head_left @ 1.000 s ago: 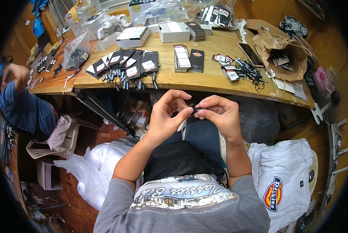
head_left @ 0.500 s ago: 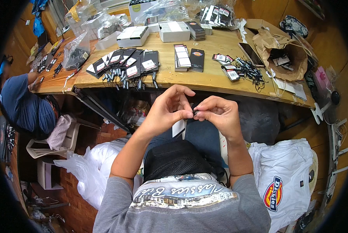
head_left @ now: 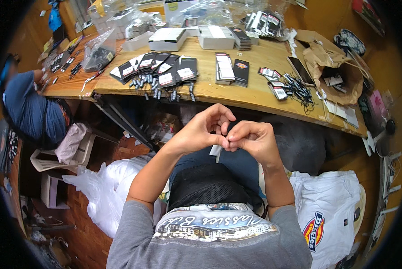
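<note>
Over my lap, just off the table's front edge, my left hand and my right hand meet at the fingertips. Both pinch a small black cord piece, mostly covered by the fingers. Beneath the left fingers hangs a white hang tag, seen nearly edge-on. On the table ahead, black-and-white hang tags are fanned out with their black cords toward me. Right of them are a stack of white-labelled tags and a stack of black tags.
Small tags and a tangle of black cords lie on the wooden table. A phone and paper bag sit at right. White boxes stand behind. Beside me are white shirts and a plastic bag; another person sits left.
My fingertips have drawn closer together and cover more of the black piece. The hanging tag has turned and shows narrower. The whole view has shifted slightly.
</note>
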A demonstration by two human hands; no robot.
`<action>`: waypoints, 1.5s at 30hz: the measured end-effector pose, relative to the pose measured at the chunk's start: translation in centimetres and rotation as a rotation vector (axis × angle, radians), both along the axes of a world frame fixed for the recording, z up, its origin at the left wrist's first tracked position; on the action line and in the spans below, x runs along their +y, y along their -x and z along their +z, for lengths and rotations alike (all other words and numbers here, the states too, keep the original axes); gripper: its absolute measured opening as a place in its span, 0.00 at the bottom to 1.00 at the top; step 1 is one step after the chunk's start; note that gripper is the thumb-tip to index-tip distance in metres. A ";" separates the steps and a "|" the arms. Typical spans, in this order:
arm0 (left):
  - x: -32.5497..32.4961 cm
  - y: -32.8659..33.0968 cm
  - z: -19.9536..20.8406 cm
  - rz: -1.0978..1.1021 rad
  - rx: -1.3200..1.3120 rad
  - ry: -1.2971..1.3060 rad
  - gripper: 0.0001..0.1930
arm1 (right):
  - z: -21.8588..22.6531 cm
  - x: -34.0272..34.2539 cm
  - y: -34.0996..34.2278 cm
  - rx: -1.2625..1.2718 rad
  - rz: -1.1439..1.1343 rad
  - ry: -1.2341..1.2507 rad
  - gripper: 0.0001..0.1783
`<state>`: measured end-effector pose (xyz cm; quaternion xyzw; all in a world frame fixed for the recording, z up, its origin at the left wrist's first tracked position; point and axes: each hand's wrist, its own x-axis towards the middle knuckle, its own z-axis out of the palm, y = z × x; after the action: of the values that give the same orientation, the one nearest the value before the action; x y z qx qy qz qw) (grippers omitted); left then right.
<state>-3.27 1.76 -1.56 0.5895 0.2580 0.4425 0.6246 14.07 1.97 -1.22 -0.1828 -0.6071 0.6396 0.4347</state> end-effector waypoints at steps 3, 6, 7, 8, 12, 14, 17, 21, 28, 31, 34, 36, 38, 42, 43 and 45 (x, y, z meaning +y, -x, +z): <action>-0.1 1.0 -0.1 -0.031 0.025 -0.041 0.31 | 0.6 -0.2 0.8 -0.024 0.024 -0.023 0.06; -0.8 2.4 -0.8 -0.261 -0.341 0.139 0.40 | 2.1 -0.2 1.9 -0.074 0.031 -0.067 0.07; -0.9 2.8 -1.7 -0.349 -0.373 0.140 0.47 | 2.4 0.0 2.2 -0.090 0.027 -0.091 0.07; -1.5 3.2 -1.8 -0.367 -0.346 0.236 0.46 | 2.5 0.3 2.7 -0.016 0.056 -0.080 0.07; -2.6 6.4 -3.2 -0.291 -0.031 0.230 0.22 | 4.3 1.8 4.0 -0.085 0.070 -0.160 0.06; -2.9 8.6 -1.6 0.103 0.152 0.244 0.12 | 4.9 2.4 4.9 -0.134 0.006 -0.184 0.05; -1.3 12.5 1.2 0.588 0.530 -0.420 0.09 | 5.9 3.7 6.4 -0.344 -0.164 -0.350 0.04; 3.9 17.4 5.1 1.105 1.061 -0.887 0.12 | 4.9 6.9 9.5 -0.309 -0.334 -0.507 0.04; 14.3 23.8 -0.1 0.876 1.074 -0.561 0.13 | 1.3 9.9 11.8 -0.477 -0.351 -0.623 0.05; 14.2 20.7 0.9 0.942 1.376 -0.766 0.19 | 1.8 13.4 7.8 -0.528 -0.560 -0.537 0.06; 16.2 15.2 1.0 0.836 1.276 -0.845 0.17 | 3.9 18.7 2.4 -0.881 -0.760 -0.414 0.09; 17.9 9.9 0.9 0.680 1.064 -0.725 0.14 | 1.9 22.6 -0.1 -1.105 -0.678 -0.455 0.16; 20.9 6.7 -0.2 0.547 0.997 -0.546 0.26 | 0.7 24.4 -0.2 -1.290 -0.553 -0.501 0.24; 22.8 1.9 -0.9 0.539 1.322 -0.412 0.40 | 0.4 25.6 0.1 -1.450 -0.404 -0.457 0.32; 22.9 1.5 -0.7 0.553 1.309 -0.413 0.41 | 0.4 25.6 0.2 -1.458 -0.449 -0.449 0.31; 22.5 1.4 -0.5 0.581 1.290 -0.405 0.42 | 0.4 24.9 0.5 -1.465 -0.562 -0.546 0.28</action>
<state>-4.66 24.31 -2.10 0.7443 0.6332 0.1944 0.0853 13.54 26.87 -0.77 -0.5859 -0.8020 0.0564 0.1019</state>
